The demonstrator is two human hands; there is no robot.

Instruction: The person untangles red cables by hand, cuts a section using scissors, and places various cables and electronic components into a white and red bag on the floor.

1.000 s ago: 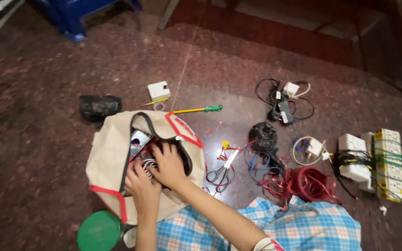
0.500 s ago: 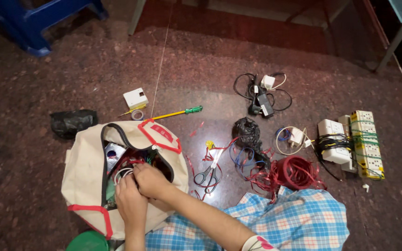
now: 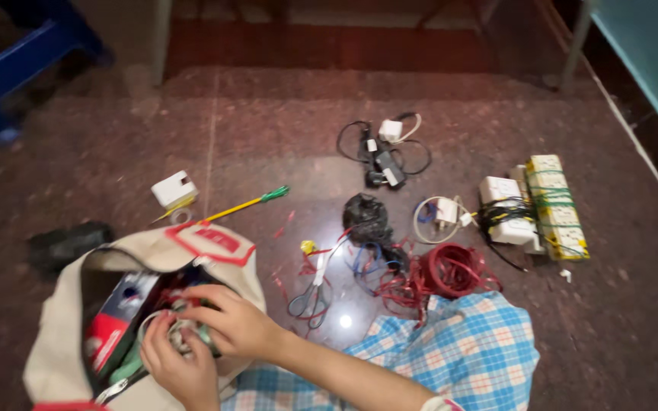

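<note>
At the far left a crumpled black plastic bag [image 3: 66,243] lay on the dark speckled floor [image 3: 268,122], just beside the open beige cloth bag [image 3: 62,342] with red trim that filled the lower left corner. Both hands were down in the mouth of that bag: the left hand [image 3: 180,365] was curled around a pale coil of cable [image 3: 163,326] among the bag's contents, fingers closed on it, and the right hand [image 3: 236,323] lay across the same bundle from above, its fingers bent over the wires, though whether it truly gripped them could not be told. A red-and-dark flat package [image 3: 112,323] stood inside the bag just left of the hands. Above the bag sat a small white box [image 3: 174,189], and near it a yellow screwdriver [image 3: 245,204] with a green handle. Further right, a pair of scissors [image 3: 310,293] lay among loose red wires, then a black bundle [image 3: 365,215], a red wire coil [image 3: 451,270] touching the blue checked cloth [image 3: 458,350], a black charger with tangled cord [image 3: 381,156] farther back, and at the far right white socket boxes [image 3: 508,209] beside a long yellowish socket strip [image 3: 557,205] wound with green wire.
</note>
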